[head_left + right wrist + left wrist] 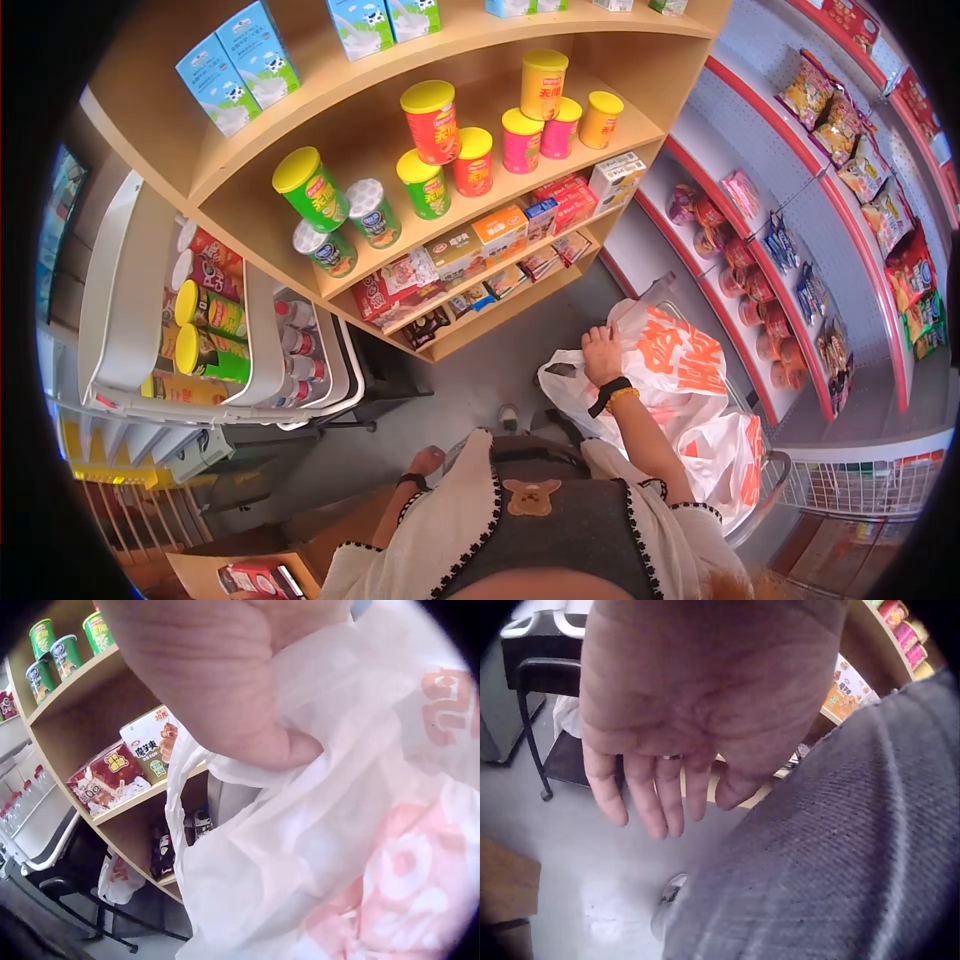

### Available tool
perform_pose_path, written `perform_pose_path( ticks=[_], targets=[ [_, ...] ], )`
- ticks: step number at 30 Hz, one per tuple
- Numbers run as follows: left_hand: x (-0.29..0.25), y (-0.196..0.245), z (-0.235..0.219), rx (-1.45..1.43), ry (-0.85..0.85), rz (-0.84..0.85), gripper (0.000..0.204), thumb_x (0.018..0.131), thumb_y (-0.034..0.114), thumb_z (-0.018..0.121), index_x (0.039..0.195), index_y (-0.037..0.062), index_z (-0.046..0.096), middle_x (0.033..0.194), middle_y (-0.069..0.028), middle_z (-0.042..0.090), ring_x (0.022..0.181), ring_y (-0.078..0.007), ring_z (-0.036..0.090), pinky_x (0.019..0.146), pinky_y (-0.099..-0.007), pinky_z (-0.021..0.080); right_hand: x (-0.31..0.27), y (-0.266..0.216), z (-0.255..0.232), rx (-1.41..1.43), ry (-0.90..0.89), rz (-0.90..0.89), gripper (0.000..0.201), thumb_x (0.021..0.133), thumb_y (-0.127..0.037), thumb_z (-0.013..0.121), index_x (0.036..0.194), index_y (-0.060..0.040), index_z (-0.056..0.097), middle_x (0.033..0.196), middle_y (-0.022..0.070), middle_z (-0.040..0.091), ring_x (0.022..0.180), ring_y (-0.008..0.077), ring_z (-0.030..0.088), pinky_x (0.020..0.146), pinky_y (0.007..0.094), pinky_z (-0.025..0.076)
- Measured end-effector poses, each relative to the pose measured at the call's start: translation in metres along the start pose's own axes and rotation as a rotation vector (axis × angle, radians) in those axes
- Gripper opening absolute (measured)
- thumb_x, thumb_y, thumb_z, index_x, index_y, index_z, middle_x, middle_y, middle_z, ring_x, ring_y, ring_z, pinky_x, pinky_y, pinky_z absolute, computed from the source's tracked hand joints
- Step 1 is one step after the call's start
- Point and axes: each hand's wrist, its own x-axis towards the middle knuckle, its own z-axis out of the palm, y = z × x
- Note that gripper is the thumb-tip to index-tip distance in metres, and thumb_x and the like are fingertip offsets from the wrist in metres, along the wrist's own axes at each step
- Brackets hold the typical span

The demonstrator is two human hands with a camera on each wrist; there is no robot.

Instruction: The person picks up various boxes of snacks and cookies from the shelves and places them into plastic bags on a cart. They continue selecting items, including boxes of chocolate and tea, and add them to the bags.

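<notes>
My right hand (602, 355) is at the top of a white plastic bag (690, 350) with large orange-red lettering. In the right wrist view the thumb of the right hand (225, 690) pinches the thin film of the plastic bag (255, 877), whose loose handle hangs below. The other fingertips of that hand are hidden there. My left hand (427, 461) hangs low beside the body and holds nothing. Seen in the left wrist view, the left hand (712, 705) has its palm toward the camera and fingers extended, with a ring on one, beside a grey denim leg (832, 825).
A wooden shelf (640, 130) ahead bears yellow-lidded canisters (430, 122), milk cartons (258, 55) and snack boxes (502, 232). Red-edged racks (720, 75) with packets stand at right. At left is a white-rimmed cart (262, 345) with cans and bottles; a wire basket (850, 485) is lower right.
</notes>
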Motion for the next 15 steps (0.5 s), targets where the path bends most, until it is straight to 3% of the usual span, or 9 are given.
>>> perform_pose_path(
  ticks=[2, 3, 5, 9, 11, 12, 13, 15],
  targets=[
    [-0.025, 0.039, -0.030, -0.027, -0.055, -0.013, 0.033, 0.080, 0.030, 0.052, 0.096, 0.0045, 0.064, 0.097, -0.0212, 0.063, 0.098, -0.0358, 0.058, 0.085, -0.0391, 0.045, -0.009, -0.007, 0.002, -0.001, 0.005, 0.000, 0.027, 0.067, -0.010, 0.062, 0.093, -0.0069, 0.057, 0.096, 0.0078, 0.052, 0.105, 0.0239, 0.047, 0.108, 0.0481, 0.020],
    [-0.014, 0.030, -0.026, -0.016, -0.069, -0.010, 0.033, 0.080, 0.030, 0.052, 0.096, 0.0045, 0.064, 0.097, -0.0212, 0.063, 0.098, -0.0358, 0.058, 0.085, -0.0391, 0.045, -0.013, -0.010, -0.003, 0.008, 0.024, -0.010, 0.022, 0.070, -0.009, 0.058, 0.092, -0.0076, 0.057, 0.094, 0.0068, 0.052, 0.103, 0.0226, 0.048, 0.109, 0.0476, 0.019],
    [0.027, -0.003, -0.004, 0.205, -0.161, 0.204, 0.035, 0.080, 0.031, 0.051, 0.097, 0.0029, 0.063, 0.098, -0.0227, 0.062, 0.098, -0.0367, 0.058, 0.085, -0.0393, 0.045, -0.015, -0.013, -0.006, 0.012, 0.037, 0.002, 0.018, 0.072, -0.008, 0.055, 0.090, -0.0083, 0.058, 0.093, 0.0058, 0.052, 0.101, 0.0212, 0.048, 0.109, 0.0472, 0.018],
    [0.018, 0.070, -0.025, 0.041, -0.131, 0.093, 0.036, 0.081, 0.032, 0.050, 0.098, 0.0018, 0.061, 0.098, -0.0231, 0.061, 0.097, -0.0378, 0.058, 0.084, -0.0402, 0.045, -0.020, -0.013, -0.009, 0.021, 0.026, -0.008, 0.017, 0.074, -0.008, 0.054, 0.090, -0.0087, 0.057, 0.092, 0.0053, 0.051, 0.102, 0.0207, 0.048, 0.110, 0.0472, 0.017],
    [0.028, 0.084, -0.028, 0.073, -0.159, 0.156, 0.035, 0.081, 0.032, 0.051, 0.096, 0.0018, 0.061, 0.097, -0.0222, 0.062, 0.095, -0.0385, 0.058, 0.082, -0.0410, 0.046, -0.023, -0.013, -0.015, 0.098, -0.052, -0.045, 0.027, 0.074, -0.009, 0.054, 0.101, -0.0080, 0.054, 0.103, 0.0079, 0.052, 0.112, 0.0234, 0.045, 0.110, 0.0468, 0.016],
    [0.033, 0.091, -0.030, 0.087, -0.170, 0.166, 0.035, 0.081, 0.032, 0.051, 0.096, 0.0018, 0.061, 0.097, -0.0222, 0.062, 0.095, -0.0385, 0.058, 0.082, -0.0410, 0.046, -0.029, -0.012, -0.017, 0.091, 0.001, -0.040, 0.049, 0.072, -0.015, 0.060, 0.119, -0.0076, 0.047, 0.121, 0.0138, 0.046, 0.124, 0.0282, 0.037, 0.109, 0.0469, 0.017],
    [0.038, 0.097, -0.032, 0.091, -0.185, 0.218, 0.035, 0.081, 0.032, 0.051, 0.096, 0.0017, 0.060, 0.096, -0.0218, 0.062, 0.095, -0.0385, 0.058, 0.082, -0.0411, 0.046, -0.036, -0.012, -0.034, 0.092, 0.000, -0.021, 0.049, 0.072, -0.015, 0.060, 0.119, -0.0076, 0.047, 0.121, 0.0138, 0.046, 0.124, 0.0282, 0.037, 0.109, 0.0469, 0.017],
    [0.055, 0.105, -0.030, 0.101, -0.208, 0.280, 0.034, 0.081, 0.032, 0.052, 0.095, 0.0016, 0.060, 0.095, -0.0213, 0.062, 0.095, -0.0386, 0.057, 0.081, -0.0411, 0.046, -0.052, -0.009, -0.062, 0.332, 0.137, 0.041, 0.070, 0.067, -0.022, 0.067, 0.129, -0.0074, 0.039, 0.133, 0.0191, 0.036, 0.130, 0.0321, 0.029, 0.109, 0.0473, 0.018]
  ],
)
